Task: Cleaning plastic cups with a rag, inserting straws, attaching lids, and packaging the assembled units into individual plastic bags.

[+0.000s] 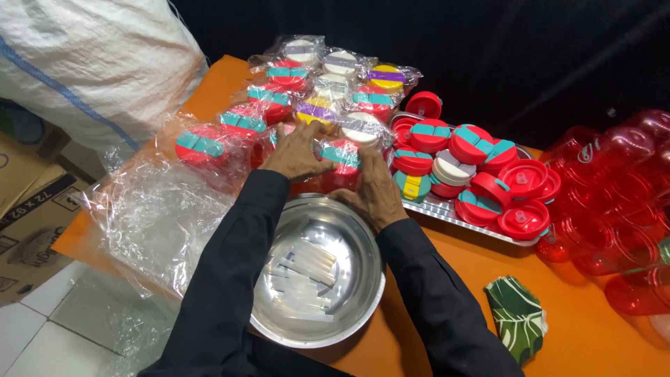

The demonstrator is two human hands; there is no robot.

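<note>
My left hand point(296, 150) and right hand point(373, 195) press on crinkly see-through plastic bags point(209, 150), thin and shiny. Inside them are smooth plastic lids point(199, 144). More lids point(523, 178) sit loose on a shiny metal tray point(447, 209), and they look glossy. The bowl point(349, 237) near me is bright, smooth metal. It holds little clear plastic tubes point(307, 269). The worktop point(593, 328) is matt and smooth. The red bottles point(614, 202) are glossy see-through plastic. The green rag point(516, 318) is soft cloth. My sleeves point(230, 279) are dull cloth.
</note>
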